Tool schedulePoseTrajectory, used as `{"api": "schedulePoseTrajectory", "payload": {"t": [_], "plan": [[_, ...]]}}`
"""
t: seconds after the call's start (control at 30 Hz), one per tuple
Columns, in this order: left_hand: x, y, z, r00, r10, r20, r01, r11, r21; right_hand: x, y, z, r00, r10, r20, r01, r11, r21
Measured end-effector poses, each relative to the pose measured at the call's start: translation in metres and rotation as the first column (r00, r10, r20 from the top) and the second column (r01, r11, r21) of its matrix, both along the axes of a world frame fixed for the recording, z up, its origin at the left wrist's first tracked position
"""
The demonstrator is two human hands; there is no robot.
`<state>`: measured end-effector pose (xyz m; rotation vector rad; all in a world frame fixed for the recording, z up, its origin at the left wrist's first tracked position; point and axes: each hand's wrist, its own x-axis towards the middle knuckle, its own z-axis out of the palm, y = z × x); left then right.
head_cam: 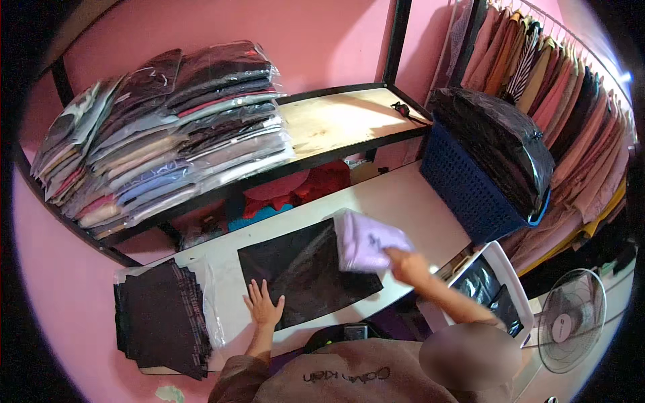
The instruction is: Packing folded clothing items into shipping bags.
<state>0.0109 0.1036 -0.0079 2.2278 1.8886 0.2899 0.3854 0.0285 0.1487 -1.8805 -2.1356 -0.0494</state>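
Observation:
My left hand (264, 305) rests with spread fingers on the lower left edge of a flat black plastic mailing bag (295, 272). The bag lies on the white tabletop (229, 274). My right hand (407, 267) grips the right side of a folded lilac garment in clear plastic (367, 243), which bears a dark print. The garment covers the right end of the black bag; whether it touches the bag or is held just above it, I cannot tell. Left of my left hand lies a fanned stack of black bags (156, 320), with clear plastic beneath it.
Bagged folded clothes (186, 136) are piled on the raised shelf (327, 121). A blue basket (463, 186) holding a large black plastic bundle (496, 131) stands at the table's right. Beyond are a white bin (521, 302) with black packages, a fan (569, 322) and hanging garments (559, 116).

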Motion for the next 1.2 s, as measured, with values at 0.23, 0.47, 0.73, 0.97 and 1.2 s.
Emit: {"api": "schedulePoseTrajectory", "payload": {"t": [0.23, 0.47, 0.73, 0.97, 1.2], "plan": [[0.057, 0.042, 0.019, 0.973, 0.135, 0.188, -0.161, 0.978, 0.130, 0.022, -0.010, -0.095, 0.826, 0.070, -0.559, -0.353, 0.838, -0.417], [0.201, 0.108, -0.043, 0.586, 0.193, 0.787, 0.100, 0.947, -0.306, 0.105, 0.066, -0.176, 0.061, -0.623, -0.779, 0.639, 0.625, -0.449], [0.253, 0.094, 0.034, 0.462, 0.318, 0.828, 0.155, 0.890, -0.428, 0.119, 0.034, -0.120, -0.299, -0.550, -0.780, 0.126, 0.787, -0.604], [0.280, 0.068, 0.182, -0.024, -0.009, 1.000, 0.239, 0.971, 0.014, 0.137, 0.015, 0.042, -0.258, 0.026, -0.966, 0.249, 0.968, -0.040], [0.302, 0.108, 0.228, -0.101, 0.062, 0.993, 0.307, 0.951, -0.028, 0.166, 0.068, 0.098, 0.023, 0.068, -0.997, 0.340, 0.938, 0.072]]}}
